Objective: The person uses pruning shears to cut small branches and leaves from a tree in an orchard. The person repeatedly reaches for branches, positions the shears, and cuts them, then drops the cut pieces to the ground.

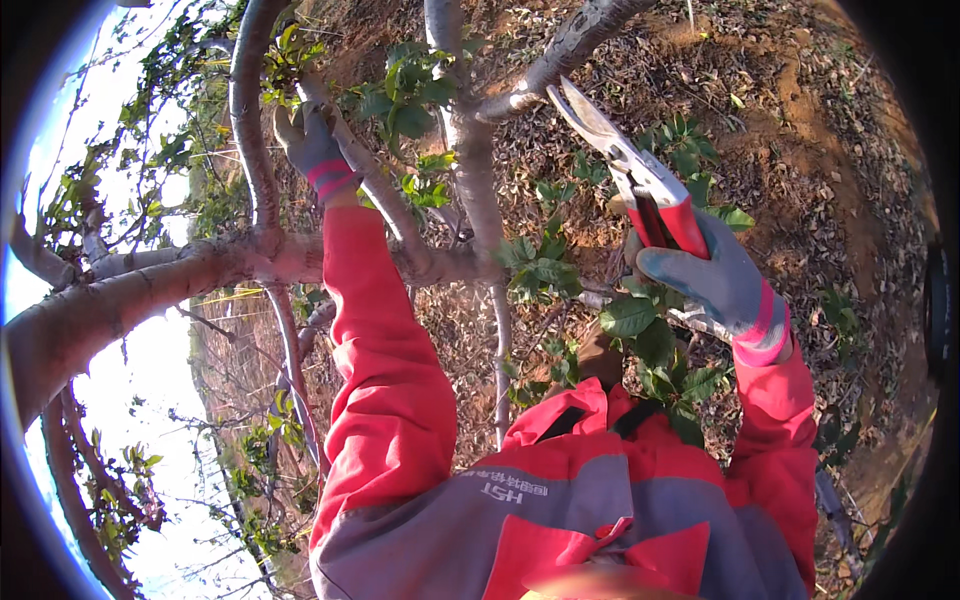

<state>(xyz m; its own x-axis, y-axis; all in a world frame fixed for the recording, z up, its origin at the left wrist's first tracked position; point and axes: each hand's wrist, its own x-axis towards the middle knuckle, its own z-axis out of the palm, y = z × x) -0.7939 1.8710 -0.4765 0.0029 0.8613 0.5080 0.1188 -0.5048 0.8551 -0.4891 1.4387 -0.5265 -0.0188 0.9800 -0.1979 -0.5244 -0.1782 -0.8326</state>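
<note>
My left hand point(319, 146), in a grey glove with a pink-striped cuff, is raised beside a slanting branch point(379, 184). Its fingertips are at the base of a leafy shoot point(289, 64); whether they grip the shoot or the branch is hard to see. Also gloved, my right hand point(705, 266) is wrapped around the red handles of a pair of pruning shears point(645, 169). The metal blades point up and left, their tips close below a thick limb point(562, 67). Neither blade has a twig visible between its edges.
A thick horizontal bough point(172, 274) enters from the left and meets an upright limb point(476, 165). Another curved branch point(251, 112) rises left of my left hand. Leafy twigs point(645, 330) hang before my chest. Dry leaves cover the sloping soil point(817, 180).
</note>
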